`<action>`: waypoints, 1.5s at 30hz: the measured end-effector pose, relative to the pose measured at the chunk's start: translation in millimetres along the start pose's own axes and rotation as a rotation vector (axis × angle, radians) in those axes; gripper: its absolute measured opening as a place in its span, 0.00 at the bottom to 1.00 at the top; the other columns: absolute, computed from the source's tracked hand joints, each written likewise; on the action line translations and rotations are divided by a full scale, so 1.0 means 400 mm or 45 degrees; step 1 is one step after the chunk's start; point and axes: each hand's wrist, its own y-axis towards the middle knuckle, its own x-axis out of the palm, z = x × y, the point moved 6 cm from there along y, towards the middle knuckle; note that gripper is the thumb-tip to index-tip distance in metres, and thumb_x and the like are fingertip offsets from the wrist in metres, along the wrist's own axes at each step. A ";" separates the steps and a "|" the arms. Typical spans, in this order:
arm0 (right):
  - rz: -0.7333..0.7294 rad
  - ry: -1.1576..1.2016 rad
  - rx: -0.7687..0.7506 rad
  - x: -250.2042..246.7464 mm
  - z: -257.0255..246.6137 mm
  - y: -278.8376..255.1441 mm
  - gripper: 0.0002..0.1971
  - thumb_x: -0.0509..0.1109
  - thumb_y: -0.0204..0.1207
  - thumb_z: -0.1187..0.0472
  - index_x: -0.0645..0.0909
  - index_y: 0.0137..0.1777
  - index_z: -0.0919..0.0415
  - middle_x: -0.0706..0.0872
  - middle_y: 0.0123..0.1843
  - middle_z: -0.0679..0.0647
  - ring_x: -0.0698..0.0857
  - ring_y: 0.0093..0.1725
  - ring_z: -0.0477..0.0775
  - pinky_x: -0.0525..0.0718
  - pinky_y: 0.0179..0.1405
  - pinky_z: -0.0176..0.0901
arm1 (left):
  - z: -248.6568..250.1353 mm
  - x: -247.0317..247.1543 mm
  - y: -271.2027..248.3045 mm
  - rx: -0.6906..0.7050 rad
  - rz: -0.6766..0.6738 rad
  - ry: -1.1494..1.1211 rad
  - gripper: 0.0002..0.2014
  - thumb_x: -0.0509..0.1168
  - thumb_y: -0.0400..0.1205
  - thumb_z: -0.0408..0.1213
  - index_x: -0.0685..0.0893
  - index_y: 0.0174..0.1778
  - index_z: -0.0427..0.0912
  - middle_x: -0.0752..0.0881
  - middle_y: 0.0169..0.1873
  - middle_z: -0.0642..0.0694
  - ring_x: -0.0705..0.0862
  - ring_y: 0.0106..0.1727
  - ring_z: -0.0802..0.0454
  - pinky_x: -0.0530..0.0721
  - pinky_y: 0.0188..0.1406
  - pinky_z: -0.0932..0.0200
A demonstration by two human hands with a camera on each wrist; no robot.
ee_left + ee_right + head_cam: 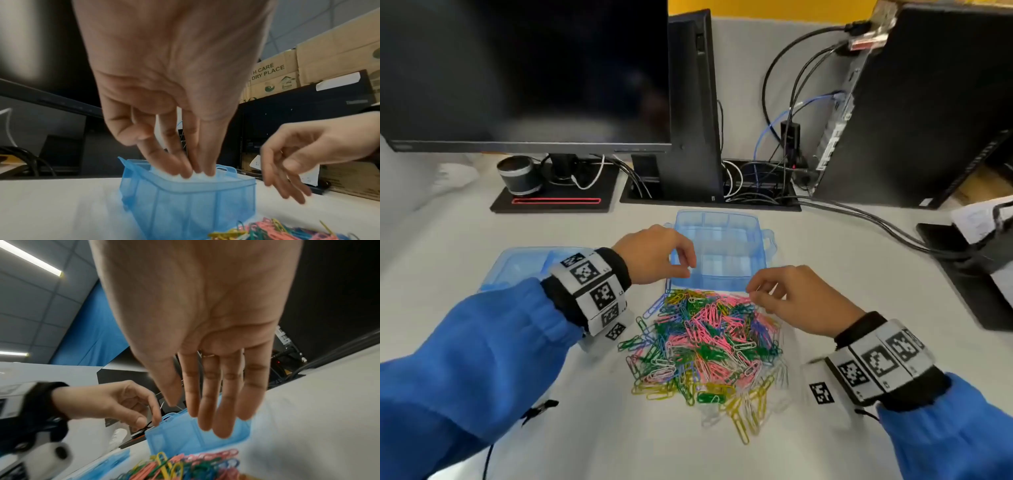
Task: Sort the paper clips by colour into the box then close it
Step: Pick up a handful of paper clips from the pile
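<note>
White desk surface [842, 274] carries a loose heap of multicoloured wire paper clips [709, 342] at 6 o'clock of the translucent blue compartment box [722, 246]; left hand [654, 253] pinches a dark clip over it, right hand [798, 298] hovers slack-fingered; clips judged light, slippery, tangle-prone, best pinched singly.

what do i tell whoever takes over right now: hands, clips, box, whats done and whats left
Left hand: over the near left corner of the box, thumb and forefinger pinched. The right wrist view shows something thin and dark there, maybe a clip, but this is not certain.
Right hand: fingers relaxed, empty, above the far edge of the clips.
Box: open, just beyond the clips. The lid lies to its left.
Done: lid off. No clips can be seen in the box.
Left: sort the mixed clips by colour into the box, then close it.
</note>
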 end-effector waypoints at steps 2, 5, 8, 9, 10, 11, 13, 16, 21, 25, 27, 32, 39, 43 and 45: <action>-0.042 -0.033 0.016 0.009 0.002 -0.014 0.06 0.68 0.80 0.54 0.85 0.50 0.52 0.85 0.41 0.42 0.85 0.35 0.43 0.80 0.39 0.34 | 0.000 0.008 0.000 -0.021 -0.048 -0.014 0.05 0.70 0.80 0.44 0.87 0.50 0.53 0.87 0.47 0.59 0.76 0.34 0.70 0.74 0.42 0.61; -0.012 -0.101 -0.008 0.023 -0.007 -0.042 0.05 0.68 0.80 0.55 0.85 0.51 0.52 0.85 0.43 0.43 0.83 0.36 0.42 0.78 0.40 0.34 | 0.002 0.018 -0.012 -0.036 -0.052 -0.042 0.05 0.69 0.81 0.41 0.89 0.49 0.51 0.87 0.47 0.57 0.76 0.35 0.69 0.75 0.44 0.60; 0.016 -0.143 -0.115 0.041 -0.048 -0.051 0.06 0.71 0.78 0.61 0.87 0.51 0.54 0.87 0.46 0.45 0.84 0.42 0.44 0.79 0.45 0.35 | 0.009 0.011 -0.026 -0.020 0.006 -0.027 0.05 0.68 0.81 0.37 0.89 0.48 0.47 0.88 0.47 0.52 0.76 0.33 0.72 0.74 0.46 0.62; 0.011 -0.146 -0.158 0.053 -0.064 -0.048 0.08 0.71 0.77 0.63 0.88 0.53 0.54 0.87 0.48 0.46 0.85 0.44 0.46 0.79 0.47 0.35 | 0.012 0.010 -0.033 -0.018 0.016 -0.027 0.05 0.68 0.81 0.36 0.90 0.48 0.46 0.88 0.47 0.51 0.76 0.31 0.74 0.74 0.45 0.64; 0.006 -0.150 -0.193 0.064 -0.081 -0.045 0.10 0.72 0.76 0.65 0.88 0.54 0.54 0.87 0.50 0.47 0.85 0.46 0.47 0.79 0.48 0.35 | 0.016 0.009 -0.039 -0.011 0.026 -0.033 0.06 0.68 0.81 0.35 0.90 0.48 0.45 0.89 0.47 0.49 0.76 0.29 0.75 0.73 0.44 0.66; 0.010 -0.157 -0.221 0.072 -0.095 -0.038 0.12 0.71 0.76 0.67 0.87 0.57 0.54 0.87 0.52 0.48 0.85 0.49 0.47 0.78 0.49 0.33 | 0.017 0.008 -0.044 -0.012 0.033 -0.042 0.06 0.68 0.81 0.34 0.90 0.49 0.44 0.89 0.48 0.48 0.75 0.29 0.76 0.72 0.41 0.69; 0.042 -0.203 -0.246 0.082 -0.119 -0.023 0.16 0.70 0.76 0.69 0.86 0.60 0.53 0.87 0.57 0.50 0.83 0.54 0.48 0.76 0.52 0.32 | 0.018 0.006 -0.055 -0.026 0.037 -0.051 0.07 0.68 0.81 0.33 0.90 0.51 0.44 0.89 0.50 0.47 0.76 0.31 0.73 0.71 0.40 0.71; 0.037 -0.306 -0.240 0.092 -0.134 0.005 0.18 0.69 0.76 0.70 0.85 0.63 0.53 0.87 0.61 0.52 0.83 0.58 0.51 0.77 0.58 0.38 | 0.016 0.008 -0.071 -0.049 0.042 -0.060 0.09 0.67 0.82 0.32 0.89 0.54 0.42 0.89 0.52 0.46 0.78 0.36 0.64 0.72 0.45 0.70; -0.058 -0.498 -0.237 0.110 -0.129 0.039 0.14 0.74 0.75 0.62 0.87 0.60 0.51 0.85 0.53 0.49 0.84 0.52 0.49 0.77 0.46 0.38 | 0.003 0.016 -0.080 -0.070 0.037 -0.123 0.10 0.65 0.83 0.31 0.88 0.57 0.42 0.88 0.55 0.45 0.81 0.44 0.55 0.73 0.47 0.68; -0.027 -0.523 -0.285 0.110 -0.117 0.056 0.06 0.74 0.75 0.59 0.87 0.50 0.51 0.80 0.45 0.45 0.84 0.47 0.51 0.75 0.39 0.40 | -0.002 0.022 -0.066 -0.045 -0.004 -0.128 0.09 0.65 0.83 0.33 0.88 0.57 0.44 0.87 0.54 0.47 0.81 0.44 0.56 0.73 0.46 0.68; -0.008 -0.396 -0.267 0.100 -0.096 0.068 0.05 0.75 0.74 0.57 0.87 0.49 0.51 0.82 0.43 0.45 0.83 0.44 0.48 0.78 0.40 0.42 | -0.004 0.019 -0.054 -0.031 -0.033 -0.124 0.09 0.65 0.83 0.35 0.88 0.56 0.45 0.87 0.54 0.49 0.81 0.44 0.56 0.74 0.46 0.67; 0.044 0.058 -0.232 0.056 -0.053 0.079 0.04 0.79 0.71 0.57 0.88 0.41 0.55 0.89 0.37 0.48 0.85 0.38 0.43 0.82 0.41 0.34 | -0.014 0.004 -0.050 -0.028 -0.117 -0.107 0.09 0.63 0.85 0.41 0.87 0.56 0.50 0.85 0.56 0.54 0.84 0.49 0.56 0.80 0.52 0.61; 0.144 0.571 0.004 0.021 -0.026 0.065 0.06 0.79 0.70 0.66 0.87 0.43 0.69 0.87 0.34 0.62 0.86 0.33 0.57 0.87 0.40 0.47 | 0.021 -0.014 -0.093 0.006 0.154 -0.165 0.08 0.62 0.85 0.46 0.85 0.56 0.54 0.82 0.47 0.63 0.85 0.42 0.58 0.81 0.47 0.58; 0.124 0.852 0.087 0.012 -0.040 0.057 0.03 0.77 0.70 0.71 0.86 0.40 0.70 0.86 0.30 0.57 0.85 0.30 0.51 0.89 0.38 0.41 | 0.039 0.006 -0.110 0.054 0.046 -0.353 0.08 0.63 0.85 0.45 0.86 0.54 0.51 0.85 0.41 0.62 0.87 0.37 0.60 0.80 0.41 0.66; 0.084 0.984 0.109 0.024 -0.051 0.051 0.02 0.77 0.70 0.71 0.86 0.40 0.68 0.88 0.33 0.58 0.86 0.32 0.50 0.89 0.38 0.39 | 0.048 0.021 -0.113 0.021 0.039 -0.573 0.09 0.63 0.85 0.44 0.86 0.53 0.46 0.89 0.43 0.54 0.89 0.36 0.56 0.83 0.39 0.62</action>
